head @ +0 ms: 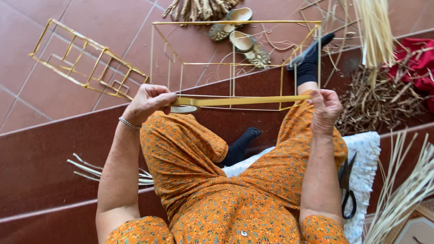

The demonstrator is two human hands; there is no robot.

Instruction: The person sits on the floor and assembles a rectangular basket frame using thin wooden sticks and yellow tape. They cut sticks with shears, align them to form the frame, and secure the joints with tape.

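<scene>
Stretching yellow strip [239, 100] between left hand [147, 103], right hand [326, 110]

Red-brown tiled floor [90, 27] meets dark red steps [40, 153]; a white cushion [368, 153] lies in daylight.

Soft, even daylight fills the view, bright without harshness. The glossy reddish-brown tiled floor [68, 149] shows a faint sheen toward nine o'clock and no hard glare. Shadows are weak: a diffuse one lies under the orange flower-print skirt [217, 199] near the centre. Focus is crisp in the middle, while the pale bundle of straw stalks [375, 27] at one o'clock blurs and bends with wide-angle distortion at the edges.
</scene>
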